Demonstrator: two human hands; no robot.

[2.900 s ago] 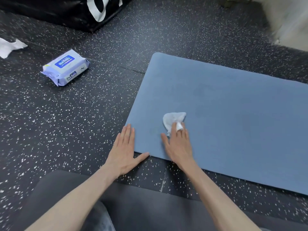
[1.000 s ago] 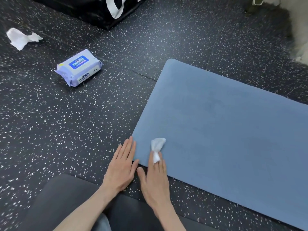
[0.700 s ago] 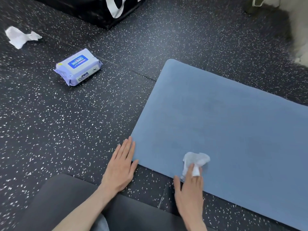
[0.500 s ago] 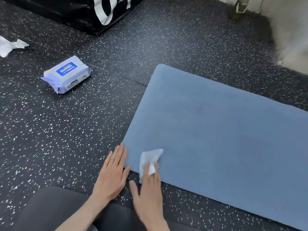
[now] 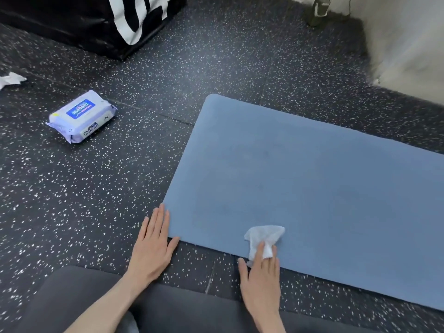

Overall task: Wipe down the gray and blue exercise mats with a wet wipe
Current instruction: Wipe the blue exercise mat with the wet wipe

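Observation:
A blue exercise mat lies flat on the speckled black floor, running off the right edge. My right hand presses a crumpled white wet wipe onto the mat near its front edge, fingers straight over the wipe. My left hand rests flat on the floor at the mat's near-left corner, its thumb touching the mat's edge. A dark gray mat shows at the bottom of the view, under my forearms.
A pack of wet wipes lies on the floor at the left. A used white wipe sits at the far left edge. A black padded box with white lettering stands behind. A pale wall rises at the right.
My right hand has slid the wipe back and forth along the mat's front edge; since half a second ago it moved right, away from my left hand. The left hand stays put.

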